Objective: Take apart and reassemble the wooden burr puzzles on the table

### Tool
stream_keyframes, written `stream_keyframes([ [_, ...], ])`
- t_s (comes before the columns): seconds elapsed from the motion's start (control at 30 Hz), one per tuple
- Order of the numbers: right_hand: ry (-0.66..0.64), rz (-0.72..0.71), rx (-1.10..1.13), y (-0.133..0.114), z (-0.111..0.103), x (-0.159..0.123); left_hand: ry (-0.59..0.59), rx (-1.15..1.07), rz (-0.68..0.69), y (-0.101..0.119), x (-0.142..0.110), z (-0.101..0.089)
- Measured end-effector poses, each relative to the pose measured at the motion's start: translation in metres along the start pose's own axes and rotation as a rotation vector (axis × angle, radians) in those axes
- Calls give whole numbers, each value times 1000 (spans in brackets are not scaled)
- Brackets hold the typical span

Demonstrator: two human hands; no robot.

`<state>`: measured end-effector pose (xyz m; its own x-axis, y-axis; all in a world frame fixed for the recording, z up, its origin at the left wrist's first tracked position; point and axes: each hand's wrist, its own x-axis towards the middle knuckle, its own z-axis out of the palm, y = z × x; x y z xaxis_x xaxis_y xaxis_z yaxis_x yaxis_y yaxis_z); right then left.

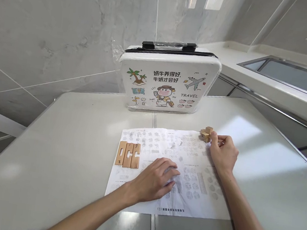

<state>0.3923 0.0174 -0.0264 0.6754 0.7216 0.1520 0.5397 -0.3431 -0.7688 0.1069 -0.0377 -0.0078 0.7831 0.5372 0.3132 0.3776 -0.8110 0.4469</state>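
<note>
A printed instruction sheet (164,142) lies on the table, covered with small puzzle diagrams. My left hand (158,179) rests over its middle, fingers slightly bent and apart, holding nothing. At the sheet's far right corner, my right hand (224,151) pinches the near side of a small wooden interlocking puzzle (206,133), which has a number marked on it. The puzzle sits at the paper's edge, and the fingers hide part of it. Three flat notched wooden pieces (128,155) with pencilled numbers lie side by side on the sheet's left part.
A white cartoon-printed suitcase (168,83), wrapped in clear plastic, stands at the back of the white table (63,137). Behind it rises a grey tiled wall (69,26). On the right runs a counter (233,57) with a dark-framed glass panel (287,75).
</note>
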Motion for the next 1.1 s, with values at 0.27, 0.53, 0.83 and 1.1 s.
stream_keyframes([
  [0.27, 19, -22, -44, 5, -1, 3, 5, 24, 26, 0, -1, 2],
  [0.53, 25, -21, -20, 13, -1, 9, 10, 29, 42, -1, -1, 4],
  [0.83, 44, 12, -48, 21, -2, 15, 14, 55, 52, -2, -2, 6],
  [1.1, 102, 1, -10, 12, -7, 10, 7, 69, 77, -2, -3, 7],
])
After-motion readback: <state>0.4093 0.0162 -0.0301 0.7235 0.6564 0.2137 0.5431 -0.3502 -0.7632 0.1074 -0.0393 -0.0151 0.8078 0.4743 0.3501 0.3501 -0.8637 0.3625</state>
